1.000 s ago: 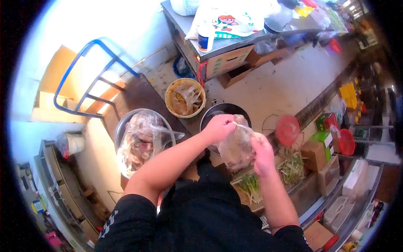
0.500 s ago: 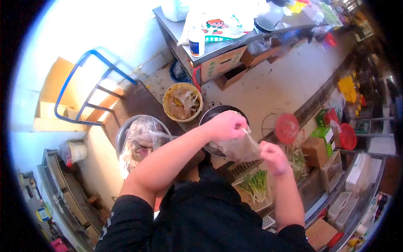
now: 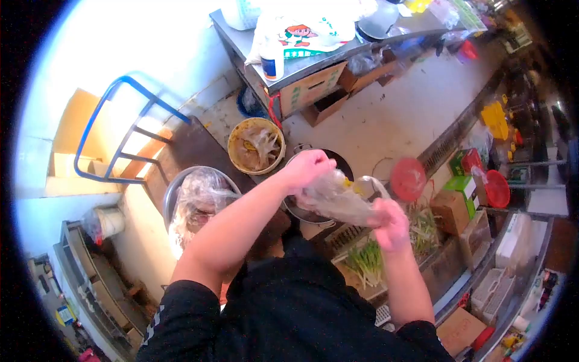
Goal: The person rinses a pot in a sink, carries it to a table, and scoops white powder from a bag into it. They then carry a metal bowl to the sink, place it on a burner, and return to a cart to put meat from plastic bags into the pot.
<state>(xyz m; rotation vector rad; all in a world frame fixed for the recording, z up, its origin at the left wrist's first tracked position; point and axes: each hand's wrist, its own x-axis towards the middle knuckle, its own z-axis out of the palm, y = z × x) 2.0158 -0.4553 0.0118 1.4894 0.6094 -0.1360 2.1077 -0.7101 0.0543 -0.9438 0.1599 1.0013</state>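
Note:
A thin clear plastic bag [image 3: 338, 201] is stretched between my two hands. My left hand [image 3: 310, 169] pinches its upper left end above the pot, fingers closed. On the other side, my right hand [image 3: 392, 224] is closed around the bag's gathered end, and a pale loop of plastic rises beside it. Something yellow shows at the bag's far edge. Underneath is a dark metal pot [image 3: 300, 208], partly covered by my left hand and the bag. Left of my left forearm, a metal basin [image 3: 168, 196] holds clear plastic over something dark reddish.
A yellowish bucket [image 3: 231, 148] containing plastic stands beyond the pot, beside a blue-handled trolley [image 3: 90, 130]. Ahead is a metal table [image 3: 238, 42] with bags and a bottle. To the right are a red basin [image 3: 408, 180], green vegetables [image 3: 366, 260] in a crate, and boxes.
My left hand has moved left and slightly up, and my right hand slightly down. The bag is now more drawn out between them, with a yellow patch and a pale loop showing.

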